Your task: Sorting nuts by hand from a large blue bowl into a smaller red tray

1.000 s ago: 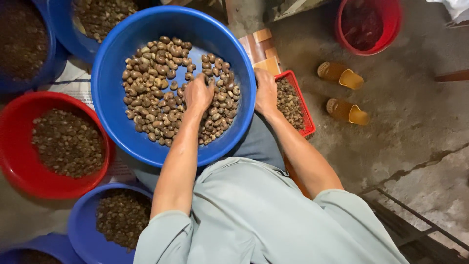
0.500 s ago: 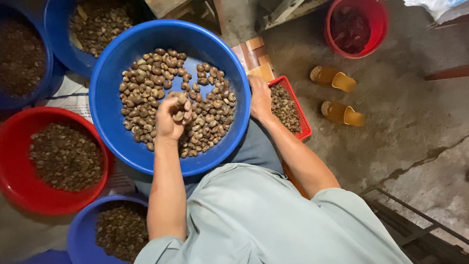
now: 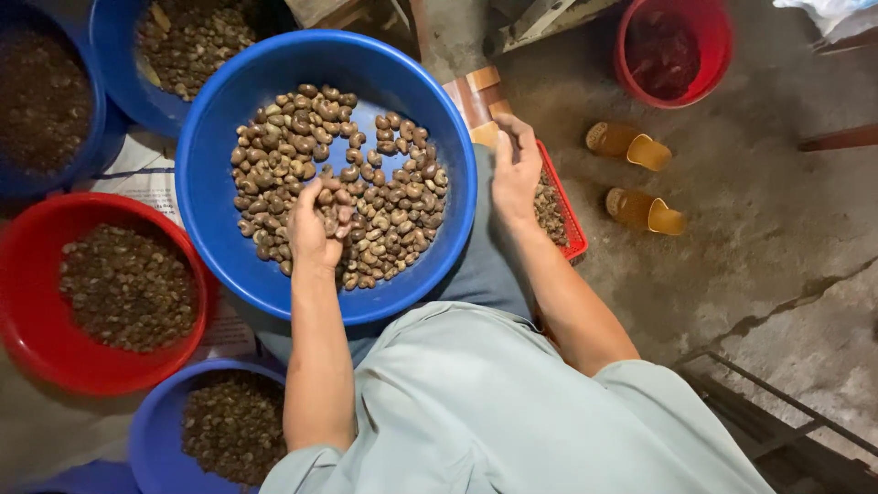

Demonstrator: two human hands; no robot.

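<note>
A large blue basin (image 3: 219, 210) rests in front of me, holding many brown cashew nuts (image 3: 393, 215). My left hand (image 3: 315, 224) is inside it, fingers curled around a few nuts. My right hand (image 3: 517, 169) hovers open, palm up, over a small red basket (image 3: 572, 229) of nuts, just right of the basin's rim. I cannot tell whether anything lies in that palm.
A red basin (image 3: 27, 311) of small nuts sits at left. Blue basins of nuts stand at top left (image 3: 114, 64), far left (image 3: 14, 178) and bottom left (image 3: 151, 430). A red bucket (image 3: 713, 55) and two yellow sandals (image 3: 640, 183) lie on the concrete floor at right.
My left hand drew back from the middle of the nuts and closed on a few. My right hand lifted off the basin's rim and turned palm up over the red basket.
</note>
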